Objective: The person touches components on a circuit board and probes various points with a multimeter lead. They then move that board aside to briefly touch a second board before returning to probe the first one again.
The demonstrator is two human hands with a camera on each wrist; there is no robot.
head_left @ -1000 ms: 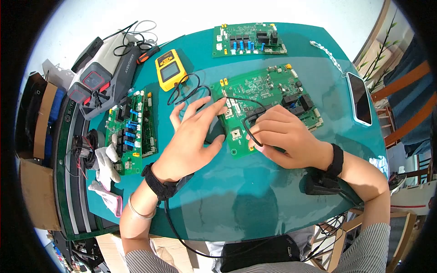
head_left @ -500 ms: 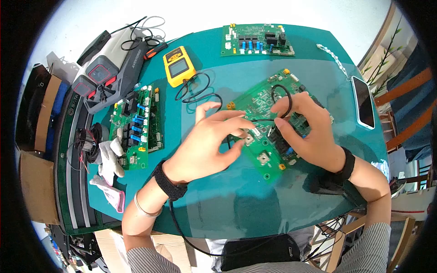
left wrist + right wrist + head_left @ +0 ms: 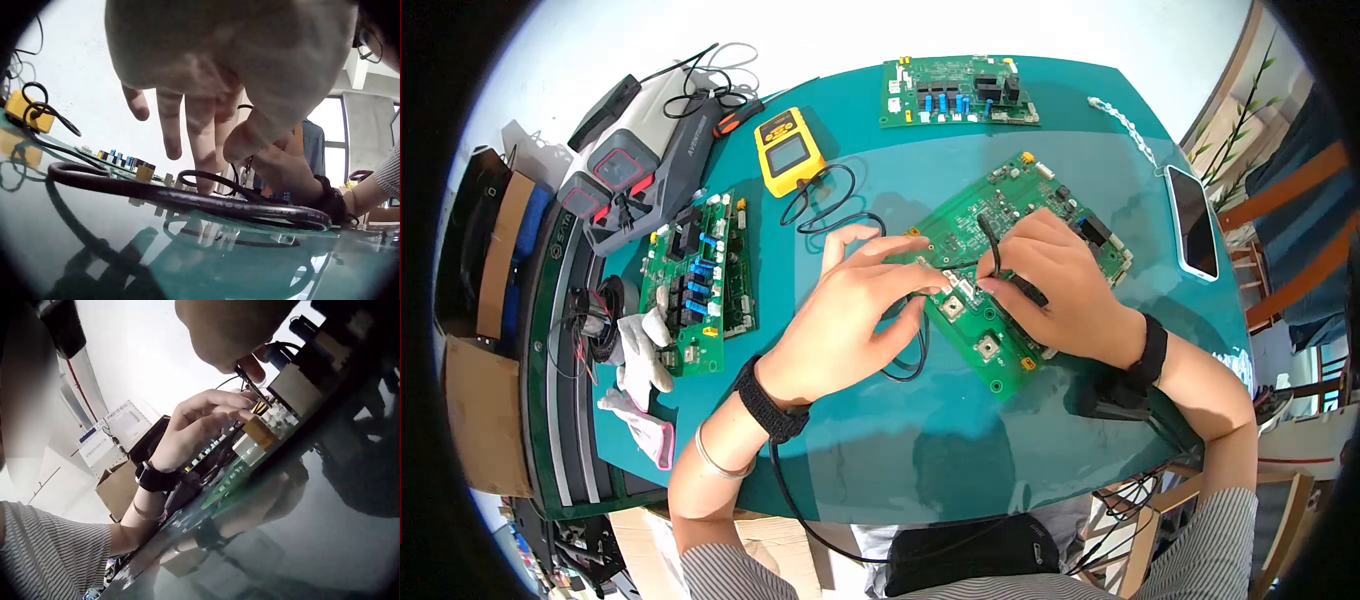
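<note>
A green circuit board point(image 3: 960, 225) lies at an angle on the table under both hands. My right hand point(image 3: 1055, 285) pinches a black cable point(image 3: 990, 240) low over the board, near white connectors at its left edge. In the right wrist view a thin dark piece point(image 3: 251, 382) reaches from those fingers toward the connectors. My left hand point(image 3: 840, 315) spreads over the board's left edge, its fingertips right at the connectors and its thumb apart from the index finger. Loops of cable run beneath it to a yellow handheld meter point(image 3: 788, 152).
Another circuit board point(image 3: 955, 90) lies at the back, and stacked boards point(image 3: 690, 290) stand at left beside white gloves point(image 3: 640, 350). A phone point(image 3: 1192, 222) with a beaded strap is at right. A grey machine point(image 3: 655, 165) and a screwdriver point(image 3: 735, 118) sit back left.
The board has turned and shifted right and toward me. My right hand has lifted the cable, then brought it lower beside the connectors. My left hand has moved right along with the board's edge.
</note>
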